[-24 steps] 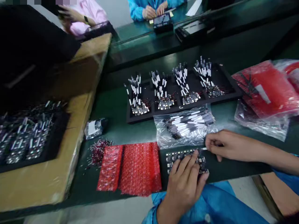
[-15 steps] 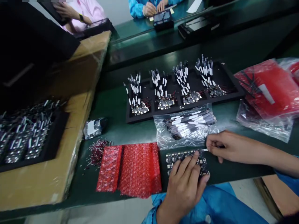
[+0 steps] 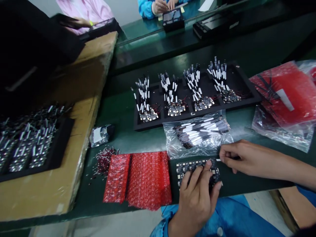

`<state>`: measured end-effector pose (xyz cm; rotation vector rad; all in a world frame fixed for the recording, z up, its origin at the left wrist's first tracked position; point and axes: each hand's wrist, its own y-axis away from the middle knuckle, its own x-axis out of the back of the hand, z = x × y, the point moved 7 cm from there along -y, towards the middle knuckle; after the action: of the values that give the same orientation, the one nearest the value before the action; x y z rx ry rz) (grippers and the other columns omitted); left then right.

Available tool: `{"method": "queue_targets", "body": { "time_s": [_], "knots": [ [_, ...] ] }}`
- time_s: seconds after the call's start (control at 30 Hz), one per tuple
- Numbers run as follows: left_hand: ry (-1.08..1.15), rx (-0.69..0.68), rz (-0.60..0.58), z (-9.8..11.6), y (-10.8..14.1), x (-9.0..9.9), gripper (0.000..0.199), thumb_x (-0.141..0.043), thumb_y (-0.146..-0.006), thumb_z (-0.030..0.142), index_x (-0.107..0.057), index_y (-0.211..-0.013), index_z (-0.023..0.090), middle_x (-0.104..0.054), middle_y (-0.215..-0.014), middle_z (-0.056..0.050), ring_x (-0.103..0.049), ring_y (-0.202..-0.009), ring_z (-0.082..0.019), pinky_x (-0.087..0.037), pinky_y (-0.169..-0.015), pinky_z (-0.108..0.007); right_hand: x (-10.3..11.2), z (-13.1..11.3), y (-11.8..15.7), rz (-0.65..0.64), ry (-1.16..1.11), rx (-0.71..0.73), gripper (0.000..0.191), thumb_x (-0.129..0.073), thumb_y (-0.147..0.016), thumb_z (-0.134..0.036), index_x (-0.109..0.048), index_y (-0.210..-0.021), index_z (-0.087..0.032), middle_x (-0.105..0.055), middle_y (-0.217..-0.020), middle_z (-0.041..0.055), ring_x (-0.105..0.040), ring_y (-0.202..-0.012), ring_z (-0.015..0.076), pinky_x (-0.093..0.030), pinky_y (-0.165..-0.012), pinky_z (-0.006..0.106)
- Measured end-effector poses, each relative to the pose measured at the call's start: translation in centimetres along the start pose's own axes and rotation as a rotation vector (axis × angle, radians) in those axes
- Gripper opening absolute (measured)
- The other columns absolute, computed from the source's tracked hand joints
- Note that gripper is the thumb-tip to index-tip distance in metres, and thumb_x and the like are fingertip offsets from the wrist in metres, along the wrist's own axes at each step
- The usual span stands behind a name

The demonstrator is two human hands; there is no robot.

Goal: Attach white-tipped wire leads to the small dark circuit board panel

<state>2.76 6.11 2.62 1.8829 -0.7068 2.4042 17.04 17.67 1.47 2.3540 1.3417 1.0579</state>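
Change: little; left hand (image 3: 197, 194) kept flat, fingers spread over circuit board panel (image 3: 184, 166) at near table edge, right of red bubble wrap (image 3: 138, 179) | panel long axis left–right | right hand (image 3: 238, 158) shifted slightly right, pinching white-tipped wire (image 3: 218, 160) at panel's right end, wire pointed left | work judged unadvanced.

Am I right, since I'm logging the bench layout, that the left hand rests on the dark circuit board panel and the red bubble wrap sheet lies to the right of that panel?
Not quite. The head view shows the left hand resting on the dark circuit board panel, but the red bubble wrap sheet lies to its left, not its right.
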Motion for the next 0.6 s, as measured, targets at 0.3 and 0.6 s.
{"method": "queue_targets", "body": {
  "time_s": [0.3, 0.6],
  "knots": [
    [-0.051, 0.049, 0.069, 0.9, 0.6, -0.3, 0.036, -0.054, -0.099, 0.042, -0.057, -0.127, 0.018, -0.058, -0.140, 0.007, -0.064, -0.114, -0.013, -0.046, -0.103, -0.038, 0.8, -0.8, 1.1, 0.168, 0.072, 0.098, 0.016, -0.058, -0.093, -0.051, -0.069, -0.086, -0.042, -0.074, -0.075, -0.0044, -0.066, -0.068, 0.0221, -0.039, -0.057, 0.032],
    [0.036, 0.073, 0.084, 0.8, 1.0, -0.7, 0.034, -0.057, -0.096, 0.038, -0.055, -0.128, 0.030, -0.062, -0.136, 0.005, -0.067, -0.112, -0.017, -0.054, -0.104, -0.043, -0.7, 0.8, 0.1, 0.242, 0.053, 0.152, 0.016, -0.071, -0.077, -0.059, -0.071, -0.084, -0.046, -0.075, -0.073, -0.0044, -0.067, -0.066, 0.0254, -0.040, -0.056, 0.036]
  ]
}}
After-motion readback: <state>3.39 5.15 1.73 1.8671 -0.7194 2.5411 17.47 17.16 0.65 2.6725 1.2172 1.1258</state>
